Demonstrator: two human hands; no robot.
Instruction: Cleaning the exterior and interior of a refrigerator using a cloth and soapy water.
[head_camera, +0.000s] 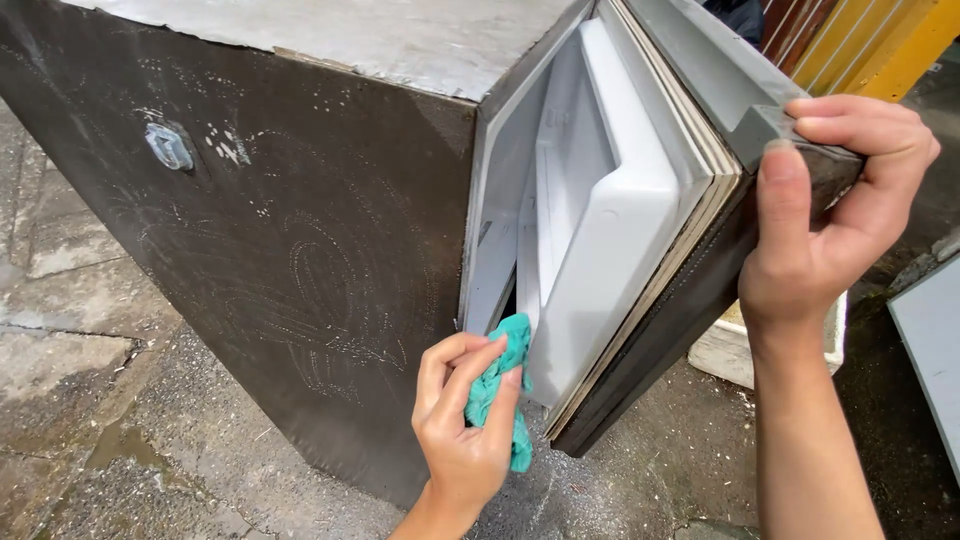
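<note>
A small dark fridge stands on wet concrete, its side streaked with soap marks. Its door is partly swung out, showing the white inner liner. My right hand grips the top corner of the door's edge. My left hand holds a teal cloth against the lower front edge of the fridge body, at the gap beside the door liner.
A white box sits on the ground behind the door. A grey panel lies at the right edge. Yellow and brown slats stand at the top right. The concrete ground is wet and cracked.
</note>
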